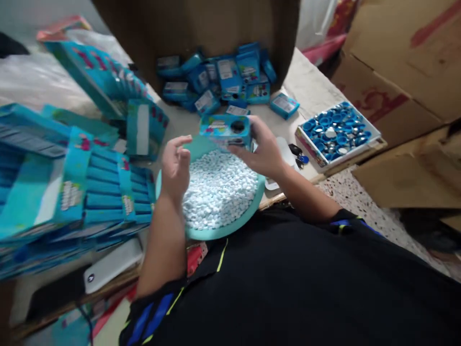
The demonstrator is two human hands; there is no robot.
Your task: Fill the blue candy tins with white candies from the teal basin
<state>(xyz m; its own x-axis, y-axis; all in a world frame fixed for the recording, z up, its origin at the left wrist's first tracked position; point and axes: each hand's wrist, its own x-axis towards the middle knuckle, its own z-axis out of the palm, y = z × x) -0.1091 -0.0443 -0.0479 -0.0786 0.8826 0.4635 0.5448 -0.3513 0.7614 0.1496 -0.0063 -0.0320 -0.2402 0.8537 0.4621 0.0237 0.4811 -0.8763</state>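
My right hand (264,149) grips a small blue printed box (224,126) by its right end, above the far rim of a turquoise basin. That basin (216,234) is full of small white and pale-blue pieces (219,192) that look like candies. Over the basin's left side is my left hand (175,166), its fingers partly curled and apart, with nothing seen in it. Beyond the held box, several small blue boxes (230,77) lie heaped in the mouth of a large brown carton (216,24). One loose blue box (284,105) lies just right of the heap.
At left stand stacked blue display cartons (75,192) and an open blue carton (97,72). A shallow tray of blue caps (336,132) sits at the table's right edge, near keys (298,156). Large cardboard boxes (406,62) stand at right. A white phone-like object (113,264) lies lower left.
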